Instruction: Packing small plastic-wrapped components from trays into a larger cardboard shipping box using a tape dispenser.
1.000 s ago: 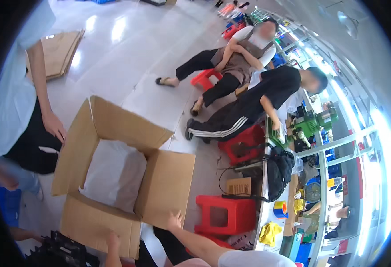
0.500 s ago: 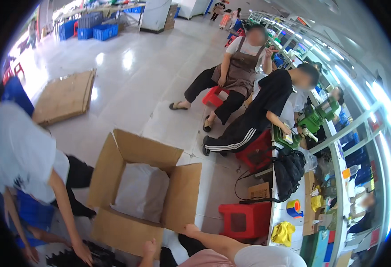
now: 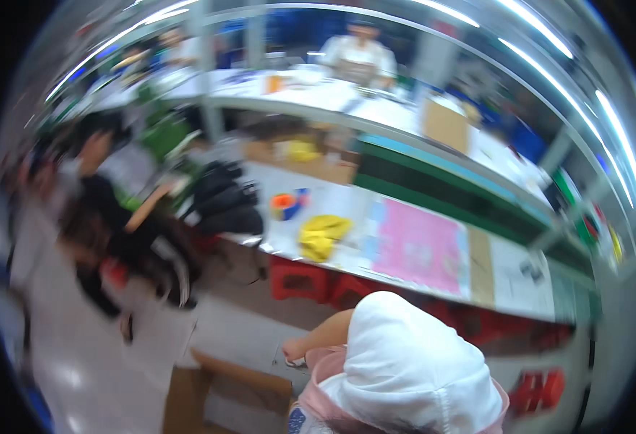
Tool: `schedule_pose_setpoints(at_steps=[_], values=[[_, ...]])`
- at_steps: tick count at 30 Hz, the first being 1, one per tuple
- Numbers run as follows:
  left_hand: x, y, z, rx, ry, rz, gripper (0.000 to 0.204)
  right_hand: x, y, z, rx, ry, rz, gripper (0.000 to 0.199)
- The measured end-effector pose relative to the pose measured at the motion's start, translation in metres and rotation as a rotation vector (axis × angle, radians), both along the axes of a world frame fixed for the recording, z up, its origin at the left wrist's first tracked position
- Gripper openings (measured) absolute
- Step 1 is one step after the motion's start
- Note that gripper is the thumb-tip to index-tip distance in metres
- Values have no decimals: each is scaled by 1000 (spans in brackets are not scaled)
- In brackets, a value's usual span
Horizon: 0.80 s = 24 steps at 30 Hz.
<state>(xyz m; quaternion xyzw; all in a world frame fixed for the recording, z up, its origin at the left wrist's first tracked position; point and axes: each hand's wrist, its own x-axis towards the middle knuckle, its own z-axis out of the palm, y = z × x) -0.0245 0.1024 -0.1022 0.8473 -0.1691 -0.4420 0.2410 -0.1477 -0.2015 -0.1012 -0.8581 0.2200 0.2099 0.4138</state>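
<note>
The open cardboard box (image 3: 182, 398) is at the lower edge, partly cut off, with a pale grey-white lining or bag (image 3: 238, 411) inside. My right arm, in a white sleeve, bends across the lower middle. My right hand (image 3: 293, 351) is low beside the box's upper right corner; its fingers are small and blurred, so whether they grip anything is unclear. A small whitish shape shows just under it. My left hand is out of the picture.
A long workbench carries a black backpack (image 3: 224, 199), tape rolls (image 3: 287, 205), a yellow cloth (image 3: 323, 237) and a pink sheet (image 3: 420, 246). Red stools (image 3: 300, 280) stand beneath it. A person in black (image 3: 112, 195) sits at the left beside a green machine (image 3: 162, 130); another person works behind the bench.
The view has swung right towards the workbench. The box now shows only in part at the lower edge. My left hand, which was at the box, has left the picture.
</note>
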Motion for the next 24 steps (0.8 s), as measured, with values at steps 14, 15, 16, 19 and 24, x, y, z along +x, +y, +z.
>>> schedule_pose_setpoints(at_steps=[14,15,16,19,24], values=[[64,-182,46,-51,-14,-411,29,-364,-130,327,-927,-881,-1869,30],[65,-180,44,-46,-13,-406,29,-401,-142,359,-1091,-1031,-1891,38],[76,-171,44,-39,-32,-364,28,-396,-147,412,-1064,-1085,-1989,39],[76,-137,28,-29,1,-299,26,-537,-192,462,-965,-1348,-2116,31],[31,-52,-18,-34,-44,-144,24,-680,-216,565,-998,-1407,-1787,29]])
